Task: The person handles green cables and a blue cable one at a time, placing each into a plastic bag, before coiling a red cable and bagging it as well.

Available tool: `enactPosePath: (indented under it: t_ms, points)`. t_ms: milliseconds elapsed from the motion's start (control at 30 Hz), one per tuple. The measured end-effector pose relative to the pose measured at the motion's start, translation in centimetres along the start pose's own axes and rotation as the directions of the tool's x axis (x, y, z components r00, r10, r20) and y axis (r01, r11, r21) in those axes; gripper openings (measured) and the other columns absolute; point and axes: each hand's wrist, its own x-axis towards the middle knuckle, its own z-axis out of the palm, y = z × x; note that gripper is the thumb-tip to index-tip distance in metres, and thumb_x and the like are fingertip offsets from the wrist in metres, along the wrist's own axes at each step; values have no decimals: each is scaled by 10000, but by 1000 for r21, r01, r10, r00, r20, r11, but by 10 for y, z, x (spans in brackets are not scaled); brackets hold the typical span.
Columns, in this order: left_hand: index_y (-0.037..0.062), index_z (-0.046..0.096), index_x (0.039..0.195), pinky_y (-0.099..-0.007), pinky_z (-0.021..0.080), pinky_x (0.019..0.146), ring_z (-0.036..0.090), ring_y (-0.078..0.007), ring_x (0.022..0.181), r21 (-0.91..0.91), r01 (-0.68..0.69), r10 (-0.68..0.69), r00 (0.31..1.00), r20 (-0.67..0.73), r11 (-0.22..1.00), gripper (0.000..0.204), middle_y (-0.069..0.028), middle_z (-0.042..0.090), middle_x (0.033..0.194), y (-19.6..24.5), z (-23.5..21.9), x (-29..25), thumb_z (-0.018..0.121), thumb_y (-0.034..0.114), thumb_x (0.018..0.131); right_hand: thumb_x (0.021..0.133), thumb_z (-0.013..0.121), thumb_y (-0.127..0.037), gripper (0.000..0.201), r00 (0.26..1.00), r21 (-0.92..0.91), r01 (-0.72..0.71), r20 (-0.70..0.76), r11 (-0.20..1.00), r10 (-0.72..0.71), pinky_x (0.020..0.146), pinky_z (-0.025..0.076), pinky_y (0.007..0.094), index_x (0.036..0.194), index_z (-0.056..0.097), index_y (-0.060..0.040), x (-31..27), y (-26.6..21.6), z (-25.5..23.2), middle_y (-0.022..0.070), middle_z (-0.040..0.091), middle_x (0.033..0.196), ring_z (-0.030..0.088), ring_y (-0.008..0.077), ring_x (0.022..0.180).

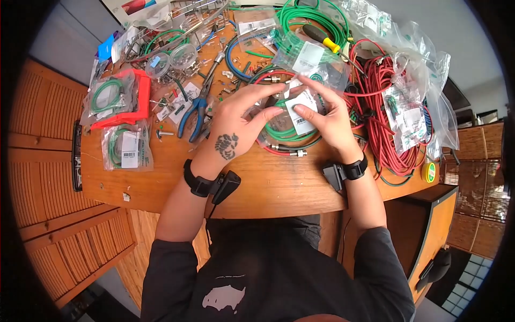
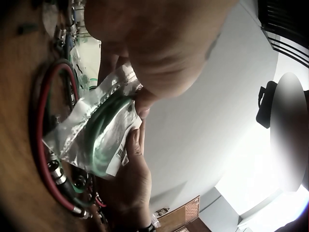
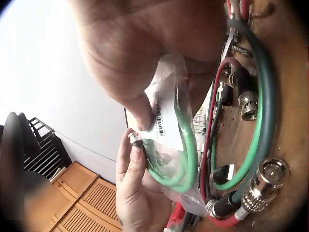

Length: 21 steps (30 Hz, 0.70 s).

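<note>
At left, pinches the green cable [image 3: 190, 154] near its metal connector [image 3: 133, 138] between left hand [image 1: 236, 112] thumb and fingers; at right, grips the clear bag [image 2: 65, 147] at its white label [image 3: 164, 125] with right hand [image 1: 330, 112] thumb and fingers curled in. Holds bag and coil between both, just above loose leads. Cannot tell connector inside from outside the bag. Could let the connector slip through too slack a pinch at left, or snag it on the red lead [image 2: 41, 113] below; could rip the bag or crease the label by tugging too hard at right. Across the cluttered wooden table [image 1: 279, 188], from left, shows a red bin [image 1: 144, 96], blue-handled pliers [image 1: 200, 102], a yellow-and-black screwdriver [image 1: 321, 37] and a heaped red cable [image 1: 381, 107]. Past the table, has louvred wooden doors [image 1: 48, 107] at left, woven panels [image 1: 475, 220] at right.
</note>
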Motion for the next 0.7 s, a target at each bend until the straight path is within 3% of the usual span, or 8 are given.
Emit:
enactPosePath:
  t_ms: [167, 200, 333, 433, 500, 633, 700]
  points:
    - [51, 662, 1219, -256, 473, 783, 601, -164, 900, -72, 49, -42, 995, 93, 996, 289, -70, 607, 1099, -4, -1, 0, 583, 25, 942, 845, 734, -50, 360, 998, -145, 64, -18, 987, -68, 950, 473, 298, 1199, 667, -48, -2, -4, 3, 76, 696, 1130, 622, 147, 1065]
    - [57, 666, 1220, -254, 467, 751, 582, -158, 859, -91, 92, -83, 992, 99, 992, 290, -61, 581, 1073, -5, -1, -1, 552, 15, 957, 845, 734, -50, 360, 997, -145, 66, -16, 987, -69, 950, 473, 298, 1199, 667, -48, -2, -2, 3, 76, 696, 1130, 622, 147, 1065]
    - [57, 670, 1214, -253, 462, 722, 565, -145, 847, -86, 60, -49, 992, 119, 994, 302, -58, 557, 1048, -12, -1, -3, 550, -11, 945, 852, 727, -49, 295, 998, -130, 62, 12, 990, -61, 946, 475, 300, 1146, 693, -45, -4, -1, 9, 86, 697, 1134, 629, 157, 1071]
    - [64, 670, 1216, -247, 471, 738, 578, -144, 863, 4, 10, -11, 996, 88, 1000, 350, -62, 559, 1037, -6, 1, -2, 554, -60, 911, 862, 707, -34, 291, 997, -142, 70, -23, 987, -74, 954, 473, 310, 1152, 690, -46, -5, -1, 10, 89, 697, 1142, 636, 180, 1076]
    - [73, 671, 1217, -252, 491, 743, 598, -155, 843, 35, 52, -54, 997, 55, 998, 400, -70, 566, 1034, -5, 3, -2, 578, -95, 866, 887, 663, -18, 278, 986, -244, 162, 74, 956, -148, 970, 464, 325, 1162, 686, -47, -5, -1, 9, 92, 695, 1151, 637, 213, 1090]
    - [104, 676, 1195, -305, 517, 676, 627, -213, 816, -24, 54, -54, 998, -36, 998, 448, -93, 595, 938, -16, 9, -5, 635, -96, 796, 901, 626, -19, 262, 974, -250, 183, 181, 951, -139, 982, 449, 360, 1153, 683, -64, -4, -3, 13, 95, 690, 1145, 604, 226, 1131]
    - [67, 692, 1118, -295, 517, 637, 636, -204, 743, 33, 43, -41, 997, -69, 999, 349, -89, 608, 917, -8, 11, -6, 659, -78, 802, 891, 637, -24, 256, 980, -221, 124, 179, 967, -85, 977, 450, 363, 1141, 678, -64, -6, -1, 12, 96, 687, 1133, 601, 226, 1126]
